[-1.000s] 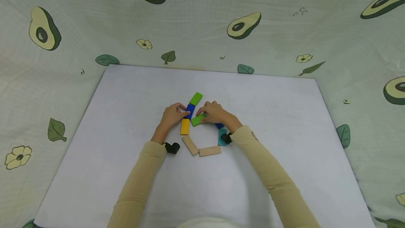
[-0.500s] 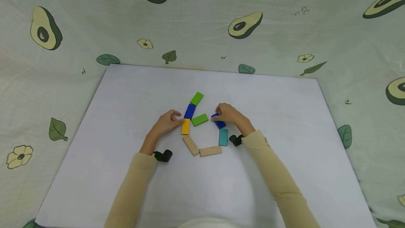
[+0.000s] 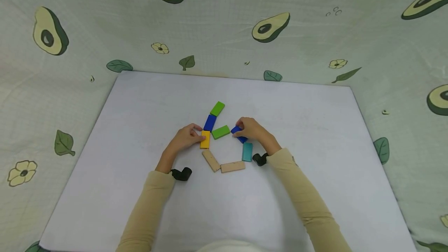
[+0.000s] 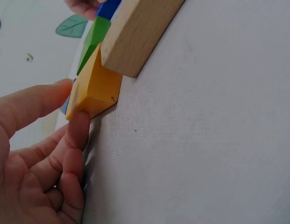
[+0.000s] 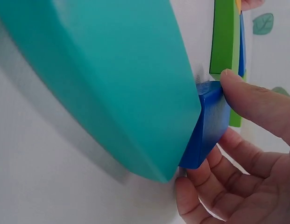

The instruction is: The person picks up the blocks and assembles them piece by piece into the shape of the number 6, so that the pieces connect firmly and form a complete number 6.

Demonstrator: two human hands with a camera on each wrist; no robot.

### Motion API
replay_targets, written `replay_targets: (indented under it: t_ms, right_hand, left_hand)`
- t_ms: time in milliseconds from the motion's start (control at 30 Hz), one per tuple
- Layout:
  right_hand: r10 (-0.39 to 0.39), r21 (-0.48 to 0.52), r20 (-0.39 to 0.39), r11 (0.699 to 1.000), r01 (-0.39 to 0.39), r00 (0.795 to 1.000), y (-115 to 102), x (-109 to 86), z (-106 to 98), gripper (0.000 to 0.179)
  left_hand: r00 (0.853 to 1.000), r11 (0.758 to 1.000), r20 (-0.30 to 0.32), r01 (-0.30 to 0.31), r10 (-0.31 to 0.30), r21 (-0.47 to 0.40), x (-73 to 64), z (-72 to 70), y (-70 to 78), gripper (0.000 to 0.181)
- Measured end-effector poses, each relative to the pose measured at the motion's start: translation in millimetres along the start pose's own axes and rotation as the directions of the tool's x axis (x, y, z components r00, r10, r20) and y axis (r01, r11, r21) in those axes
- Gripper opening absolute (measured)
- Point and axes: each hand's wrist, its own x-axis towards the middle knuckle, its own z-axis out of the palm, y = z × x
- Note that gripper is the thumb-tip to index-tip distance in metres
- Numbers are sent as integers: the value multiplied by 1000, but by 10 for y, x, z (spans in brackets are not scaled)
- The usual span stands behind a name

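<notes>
Several flat wooden blocks lie end to end on a white tabletop, tracing a bent loop with a tail. My left hand has its thumb and a finger on the yellow block at the loop's left side. On the other side my right hand pinches a blue block between thumb and fingers. That block slants between a green block and a teal block. In the head view the right fingers partly cover it. A second blue block and a green block lead up from the yellow one.
Two plain wood blocks, a left one and a right one, form the loop's near side. White tabletop surrounds the blocks. Avocado-print cloth hangs behind. A black wrist camera sits at each sleeve cuff.
The right hand has let go of the green block, moved right to the blue block and shifted it slightly toward the green one. The left hand has moved from the upper blue block to the yellow one.
</notes>
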Motion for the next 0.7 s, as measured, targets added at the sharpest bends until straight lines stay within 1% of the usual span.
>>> replay_targets:
  t_ms: [267, 567, 700]
  right_hand:
    - [-66, -15, 1, 998, 66, 998, -8, -10, 2, 42]
    - [-80, -7, 0, 997, 80, 997, 15, -16, 14, 42]
    - [-91, -3, -13, 996, 91, 996, 45, -4, 28, 44]
  left_hand:
    - [1000, 1000, -13, -14, 14, 2, 1, 19, -6, 42]
    - [1000, 1000, -12, -26, 26, -7, 0, 40, -27, 41]
    - [999, 999, -21, -40, 39, -2, 4, 45, -34, 41]
